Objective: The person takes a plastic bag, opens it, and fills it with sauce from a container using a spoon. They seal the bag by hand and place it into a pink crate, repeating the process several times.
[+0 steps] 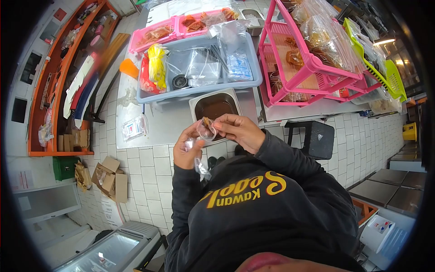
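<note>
Above the metal table's front edge, a small clear plastic bag [207, 130] is held between my hands, its mouth rounded open. Something brownish shows at its top rim; I cannot make out what it is. My left hand [185, 147] is closed around the bag's left side, and more crumpled clear plastic [201, 168] hangs below that hand. With thumb and fingers pinched, my right hand [238, 130] grips the bag's right rim. Just beyond both hands sits a steel pan [194, 102] with dark brown liquid [217, 106] inside.
A blue-grey tub [199, 91] holds plastic packs, yellow ties [157, 65] and a black round item. Pink baskets [156, 34] stand behind it. A pink rack [312, 68] with bagged goods is at right. A black stool [318, 140] stands below. One packet [134, 127] lies at left.
</note>
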Tool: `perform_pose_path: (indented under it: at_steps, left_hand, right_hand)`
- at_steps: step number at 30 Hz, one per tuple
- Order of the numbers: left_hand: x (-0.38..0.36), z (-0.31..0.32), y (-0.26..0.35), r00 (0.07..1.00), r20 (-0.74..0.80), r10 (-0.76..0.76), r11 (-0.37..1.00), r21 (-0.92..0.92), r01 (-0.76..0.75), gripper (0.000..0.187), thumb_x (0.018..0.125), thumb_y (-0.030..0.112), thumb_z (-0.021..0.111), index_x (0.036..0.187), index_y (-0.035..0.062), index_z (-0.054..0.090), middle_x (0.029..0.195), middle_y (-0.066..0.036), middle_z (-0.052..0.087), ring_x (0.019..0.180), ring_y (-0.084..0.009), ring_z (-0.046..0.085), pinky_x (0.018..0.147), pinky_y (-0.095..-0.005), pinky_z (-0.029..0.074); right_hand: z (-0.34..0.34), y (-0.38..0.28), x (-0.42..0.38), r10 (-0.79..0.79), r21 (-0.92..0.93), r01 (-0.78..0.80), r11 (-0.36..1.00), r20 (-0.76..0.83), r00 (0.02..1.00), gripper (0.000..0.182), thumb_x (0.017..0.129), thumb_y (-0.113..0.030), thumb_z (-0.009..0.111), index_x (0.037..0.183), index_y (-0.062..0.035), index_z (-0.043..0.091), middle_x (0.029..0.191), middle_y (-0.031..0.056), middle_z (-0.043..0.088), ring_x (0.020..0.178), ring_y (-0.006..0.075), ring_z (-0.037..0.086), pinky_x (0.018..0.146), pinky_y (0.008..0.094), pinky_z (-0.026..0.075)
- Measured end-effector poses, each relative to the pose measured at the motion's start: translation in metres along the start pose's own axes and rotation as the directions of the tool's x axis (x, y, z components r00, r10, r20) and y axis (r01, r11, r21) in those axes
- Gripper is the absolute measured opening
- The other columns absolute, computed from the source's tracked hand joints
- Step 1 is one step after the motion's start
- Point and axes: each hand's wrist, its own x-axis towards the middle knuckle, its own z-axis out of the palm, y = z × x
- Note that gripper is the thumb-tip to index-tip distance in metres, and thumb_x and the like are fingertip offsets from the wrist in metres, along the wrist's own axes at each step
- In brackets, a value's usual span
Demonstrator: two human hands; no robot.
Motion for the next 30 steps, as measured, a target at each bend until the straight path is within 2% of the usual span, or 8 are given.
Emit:
perform_pose_path:
  at_steps: [4,6,7,9,12,19,24,30]
  left_hand:
    - [-0.009,-0.008,0.013,0.966,-0.119,-0.228,0.971,-0.106,0.216,0.038,0.084,0.002,0.064,0.120,-0.0016,0.052,0.092,-0.007,0.061,0.071,-0.0085,0.058,0.066,-0.0190,0.048]
    - [-0.003,-0.002,0.011,0.992,-0.126,-0.010,0.988,0.150,0.029,0.039,0.084,0.000,0.062,0.121,0.0002,0.051,0.090,-0.006,0.060,0.069,-0.0086,0.057,0.064,-0.0194,0.048]
    - [-0.001,0.000,0.011,0.977,-0.070,0.203,0.906,0.392,-0.160,0.040,0.083,-0.003,0.060,0.122,0.0020,0.050,0.088,-0.005,0.060,0.067,-0.0086,0.057,0.063,-0.0198,0.048]
    - [-0.006,0.004,0.020,0.972,-0.100,0.215,0.866,0.480,-0.142,0.046,0.080,-0.007,0.056,0.124,0.0025,0.049,0.089,-0.007,0.062,0.073,-0.0095,0.060,0.065,-0.0200,0.049]
    - [-0.013,0.003,0.030,0.983,-0.143,0.115,0.789,0.614,-0.003,0.049,0.076,-0.008,0.053,0.124,-0.0010,0.045,0.108,-0.013,0.063,0.098,-0.0139,0.058,0.082,-0.0235,0.046]
    - [-0.036,-0.025,0.028,0.988,0.018,0.155,0.780,0.611,-0.133,0.034,0.080,0.000,0.065,0.111,-0.0015,0.050,0.114,-0.018,0.061,0.113,-0.0261,0.057,0.093,-0.0304,0.044]
    - [-0.049,-0.065,0.042,0.985,0.042,0.170,0.746,0.647,-0.157,0.005,0.084,0.002,0.064,0.086,-0.0022,0.064,0.088,-0.012,0.065,0.078,-0.0186,0.064,0.073,-0.0266,0.049]
    - [-0.076,-0.091,0.051,0.997,-0.049,-0.056,0.877,0.474,0.073,0.008,0.082,0.004,0.066,0.084,-0.0014,0.061,0.076,-0.007,0.053,0.056,-0.0119,0.054,0.055,-0.0235,0.042]
  right_hand:
    - [0.018,-0.004,-0.006,-0.170,-0.180,0.170,0.969,0.015,0.985,0.013,0.089,-0.011,0.062,0.098,-0.0015,0.061,0.081,-0.0023,0.057,0.077,0.0026,0.049,0.062,0.0197,0.040]
    - [0.027,-0.005,-0.012,-0.462,-0.793,0.318,0.520,0.052,0.886,0.014,0.079,-0.004,0.067,0.091,-0.0015,0.060,0.074,0.0008,0.056,0.074,0.0085,0.051,0.061,0.0249,0.043]
    - [0.027,-0.002,-0.009,-0.461,-0.792,0.320,0.520,0.055,0.886,0.014,0.079,-0.004,0.067,0.091,-0.0015,0.060,0.074,0.0008,0.056,0.074,0.0085,0.051,0.061,0.0249,0.043]
    - [0.027,0.007,0.001,-0.676,-0.905,0.419,-0.076,0.356,0.645,0.017,0.071,0.000,0.067,0.086,-0.0025,0.058,0.072,0.0040,0.054,0.071,0.0155,0.052,0.061,0.0292,0.044]
    - [0.030,0.014,0.012,-0.713,-0.888,0.458,-0.041,0.347,0.609,0.018,0.068,0.001,0.065,0.082,-0.0034,0.056,0.070,0.0045,0.052,0.069,0.0200,0.050,0.059,0.0311,0.043]
    - [0.039,0.012,0.013,-0.594,-0.865,0.451,0.220,0.249,0.765,0.017,0.071,0.001,0.064,0.086,-0.0041,0.057,0.072,0.0026,0.052,0.070,0.0153,0.050,0.058,0.0259,0.041]
    - [0.060,0.026,0.009,-0.394,-0.699,0.365,0.615,0.129,0.910,0.014,0.078,-0.010,0.068,0.089,-0.0050,0.060,0.077,-0.0003,0.053,0.070,0.0090,0.050,0.058,0.0213,0.039]
    - [0.071,0.053,0.002,-0.286,-0.783,0.367,0.502,0.250,0.925,0.018,0.080,-0.017,0.069,0.086,-0.0039,0.059,0.078,0.0061,0.057,0.068,0.0186,0.055,0.060,0.0298,0.042]
